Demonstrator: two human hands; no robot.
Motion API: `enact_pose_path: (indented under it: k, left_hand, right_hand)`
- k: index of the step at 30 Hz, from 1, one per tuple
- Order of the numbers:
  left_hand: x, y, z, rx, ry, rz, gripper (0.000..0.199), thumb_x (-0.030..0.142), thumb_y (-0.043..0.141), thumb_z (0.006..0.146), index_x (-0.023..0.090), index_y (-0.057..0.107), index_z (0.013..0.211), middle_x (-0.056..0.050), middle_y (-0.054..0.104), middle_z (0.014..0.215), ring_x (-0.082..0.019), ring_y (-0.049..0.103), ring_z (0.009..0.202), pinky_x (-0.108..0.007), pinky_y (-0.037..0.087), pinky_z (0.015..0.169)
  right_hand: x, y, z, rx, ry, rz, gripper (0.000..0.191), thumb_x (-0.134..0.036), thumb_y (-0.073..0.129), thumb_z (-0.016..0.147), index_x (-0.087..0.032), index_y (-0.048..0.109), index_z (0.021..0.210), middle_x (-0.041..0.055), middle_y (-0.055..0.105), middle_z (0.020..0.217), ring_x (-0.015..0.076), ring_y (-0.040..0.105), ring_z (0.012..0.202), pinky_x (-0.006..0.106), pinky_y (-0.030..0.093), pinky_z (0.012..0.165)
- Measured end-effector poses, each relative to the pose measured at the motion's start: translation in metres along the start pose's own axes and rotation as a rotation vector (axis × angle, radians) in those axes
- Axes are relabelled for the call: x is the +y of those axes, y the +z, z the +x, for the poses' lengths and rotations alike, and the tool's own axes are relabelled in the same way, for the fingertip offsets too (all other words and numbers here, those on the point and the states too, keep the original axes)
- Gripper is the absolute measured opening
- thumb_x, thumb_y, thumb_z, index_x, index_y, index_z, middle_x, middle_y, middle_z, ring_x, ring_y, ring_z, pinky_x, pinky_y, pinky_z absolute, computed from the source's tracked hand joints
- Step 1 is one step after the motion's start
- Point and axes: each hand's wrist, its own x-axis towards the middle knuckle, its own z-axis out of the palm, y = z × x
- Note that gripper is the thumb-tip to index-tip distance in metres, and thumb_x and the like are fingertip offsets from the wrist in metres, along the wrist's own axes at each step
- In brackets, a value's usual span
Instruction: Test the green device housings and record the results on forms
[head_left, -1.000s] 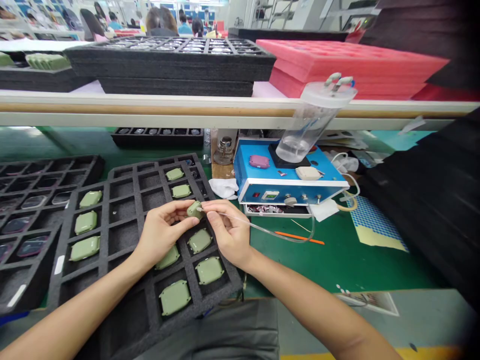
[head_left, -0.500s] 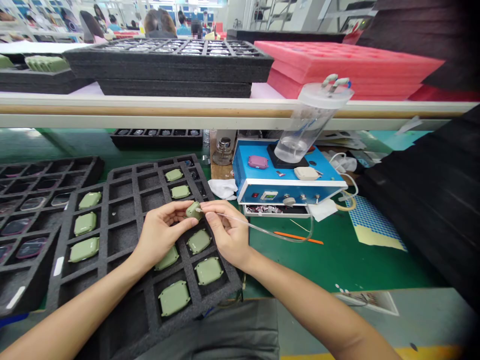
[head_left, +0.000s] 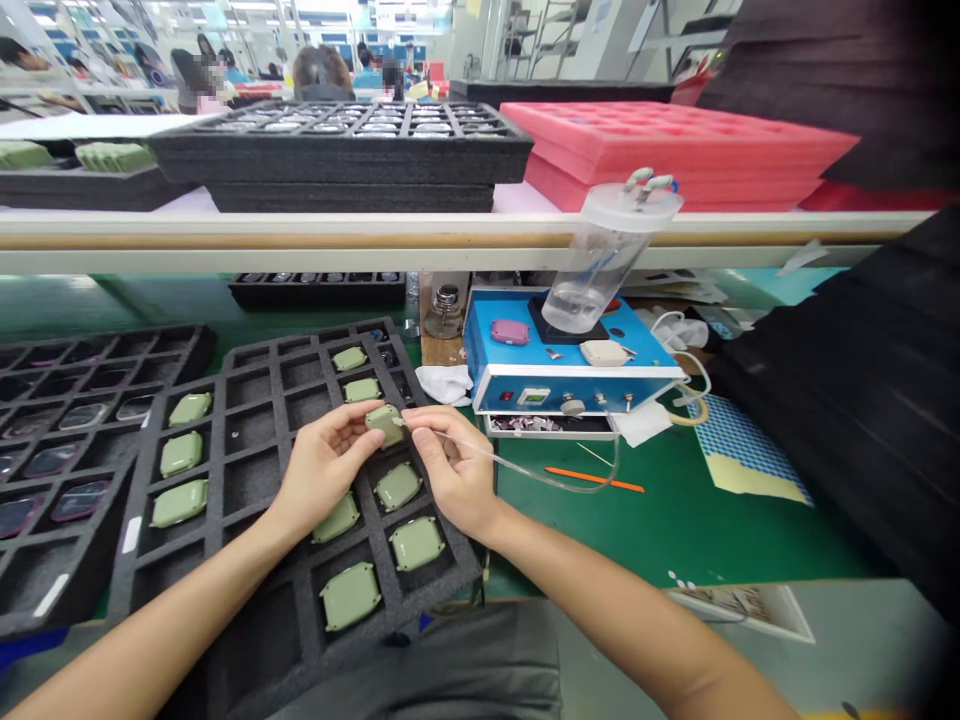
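Observation:
Over the black foam tray (head_left: 291, 510), my left hand (head_left: 319, 468) pinches a small green watch case (head_left: 385, 426) between thumb and fingers. Thumb and fingertips of my right hand (head_left: 456, 470) close on the end of a thin clear tube (head_left: 532, 474), whose tip meets the side of the case. That tube loops to the front of a blue control box (head_left: 495, 388). More green watch cases, such as one below my hands (head_left: 417, 544), lie in several compartments of the tray. Whatever lies inside the tube's tip is too small to make out.
A clear cylinder (head_left: 600, 265) stands tilted-looking on the box, with a purple case (head_left: 509, 332) and a beige case (head_left: 604, 352) beside it. An orange stick (head_left: 596, 480) lies on the green mat. Red foam trays (head_left: 675, 150) and black trays (head_left: 352, 158) fill the shelf above.
The green watch case has turned in my left hand, so more of its flat face shows. Both hands stay together at nearly the same place; the camera view has shifted slightly.

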Motion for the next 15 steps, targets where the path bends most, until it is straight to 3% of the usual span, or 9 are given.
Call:
enact_pose_path:
  k: [4,8,12,15]
  left_hand:
    - [0.005,-0.007,0.005,0.084,0.005,-0.109,0.049,0.042,0.078,0.079,0.017,0.068,0.119,-0.003,0.07,0.1,-0.013,0.063,0.087,-0.025,0.054,0.082]
    - [0.019,-0.016,0.011,0.155,-0.091,-0.242,0.047,0.034,0.075,0.078,0.018,0.062,0.121,-0.002,0.065,0.098,-0.014,0.064,0.086,-0.028,0.056,0.079]
    - [0.037,-0.021,0.012,0.135,-0.12,-0.195,0.056,0.027,0.079,0.07,0.017,0.061,0.123,-0.001,0.065,0.094,-0.013,0.064,0.084,-0.025,0.052,0.076]
    - [0.051,-0.014,0.008,0.097,-0.053,-0.057,0.068,0.027,0.085,0.063,0.016,0.06,0.125,-0.002,0.066,0.1,-0.013,0.062,0.089,-0.025,0.049,0.082]
  right_hand:
    - [0.005,0.003,0.0,0.032,0.031,0.024,0.014,-0.023,0.059,0.097,-0.022,0.072,0.102,0.0064,0.072,0.105,0.0153,0.069,0.101,0.029,0.059,0.084]
    - [0.008,0.005,0.002,0.026,0.069,0.041,0.016,-0.029,0.059,0.097,-0.021,0.072,0.099,0.0058,0.072,0.103,0.0141,0.069,0.097,0.025,0.059,0.077]
    - [0.006,0.005,0.003,0.034,0.096,0.039,0.017,-0.032,0.06,0.095,-0.021,0.073,0.097,0.0048,0.072,0.1,0.0129,0.068,0.089,0.023,0.057,0.072]
    - [0.006,0.007,0.005,0.021,0.13,0.019,0.02,-0.035,0.059,0.095,-0.02,0.073,0.097,0.0048,0.072,0.098,0.0133,0.067,0.087,0.023,0.056,0.07]
